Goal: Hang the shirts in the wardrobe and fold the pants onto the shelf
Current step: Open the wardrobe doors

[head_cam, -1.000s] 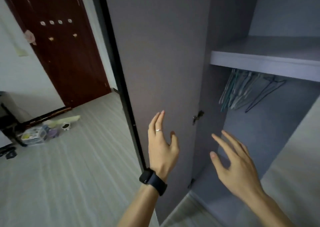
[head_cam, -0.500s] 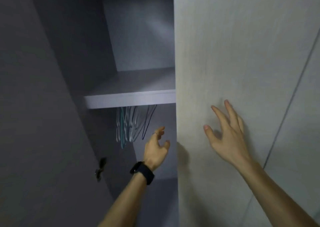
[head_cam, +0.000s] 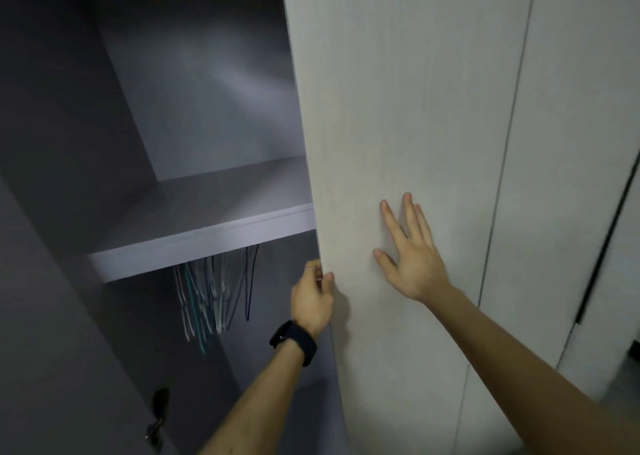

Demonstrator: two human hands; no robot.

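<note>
The wardrobe stands partly open, grey inside. Its pale right door point(head_cam: 398, 125) fills the middle of the view. My left hand point(head_cam: 311, 298), a black watch on the wrist, grips that door's left edge, thumb on the front and fingers behind it. My right hand point(head_cam: 408, 257) lies flat on the door's front face with fingers spread. Inside, a grey shelf point(head_cam: 207, 236) spans the compartment, and several thin empty hangers point(head_cam: 211, 298) dangle below it. No shirts or pants are in view.
The opened left door point(head_cam: 52, 316) stands at the left, with a hinge point(head_cam: 157, 416) low on it. More pale wardrobe panels point(head_cam: 571, 177) continue to the right, one with a dark vertical handle strip point(head_cam: 602, 246).
My left hand has moved right from inside the compartment and taken hold of the right door's edge. My right hand stays flat on that door. The view has moved closer.
</note>
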